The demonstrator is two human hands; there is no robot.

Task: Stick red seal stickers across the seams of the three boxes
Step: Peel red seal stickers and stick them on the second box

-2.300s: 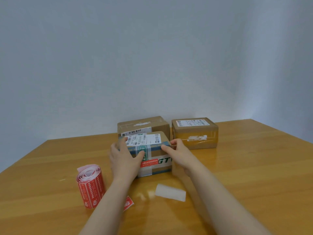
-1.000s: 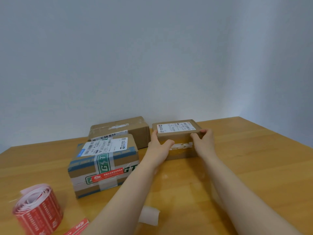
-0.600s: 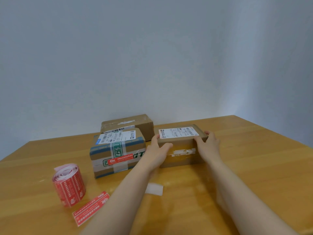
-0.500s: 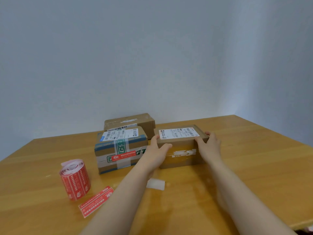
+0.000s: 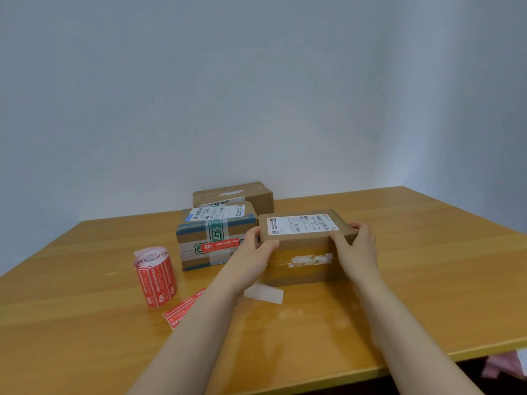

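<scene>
L hand & R hand, fingers curled round its ends, hold 2nd box on table beside sealed box; next needs loose sticker, prob. across front seam.

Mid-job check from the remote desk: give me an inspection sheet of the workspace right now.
Surface: wooden table, glossy.
Job's things: labelled box, no red seal visible on it; green-taped box carries a red seal sticker on its front; rear box, no seal visible; sticker roll stands on end; loose red sticker lies flat.
Clutter: white backing strip before the labelled box.
Grippers: left hand and right hand grip the labelled box's ends.
Cables: nothing seen.
Surroundings: plain grey wall; pink item below the table's right edge.
</scene>
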